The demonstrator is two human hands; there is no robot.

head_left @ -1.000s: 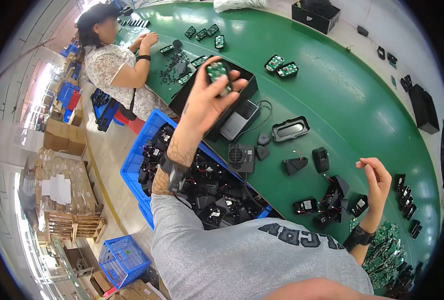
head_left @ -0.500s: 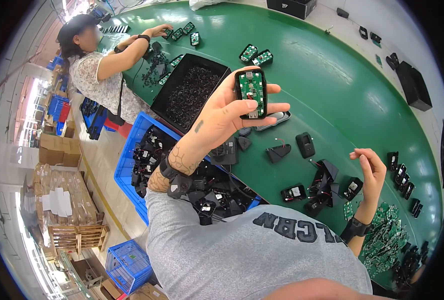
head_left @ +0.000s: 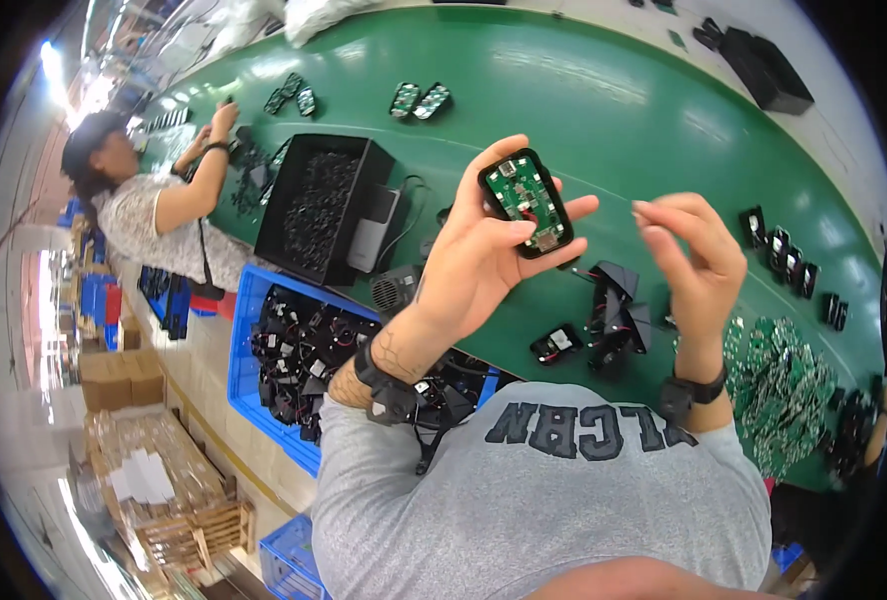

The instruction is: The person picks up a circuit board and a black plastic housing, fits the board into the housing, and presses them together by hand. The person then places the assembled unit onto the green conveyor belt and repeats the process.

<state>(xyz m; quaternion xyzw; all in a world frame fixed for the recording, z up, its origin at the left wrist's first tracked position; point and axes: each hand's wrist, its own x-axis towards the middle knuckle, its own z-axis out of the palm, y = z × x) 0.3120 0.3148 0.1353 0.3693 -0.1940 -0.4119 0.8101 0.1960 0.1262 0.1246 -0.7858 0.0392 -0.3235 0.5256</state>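
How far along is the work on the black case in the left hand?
Done: a green board already sits inside the open black case. In hand: the left hand holds the case up, and the right hand is raised beside it, fingers pinched; what it holds is too small to tell. Left: more loose boards on the green table and black parts in the blue crate.

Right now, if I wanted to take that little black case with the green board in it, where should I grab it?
Probably by its two long black sides, coming from the top end. The case lies face-up in the left hand, whose thumb and fingers cover its lower end, and the green board fills its open face. The right hand is beside it, not touching.
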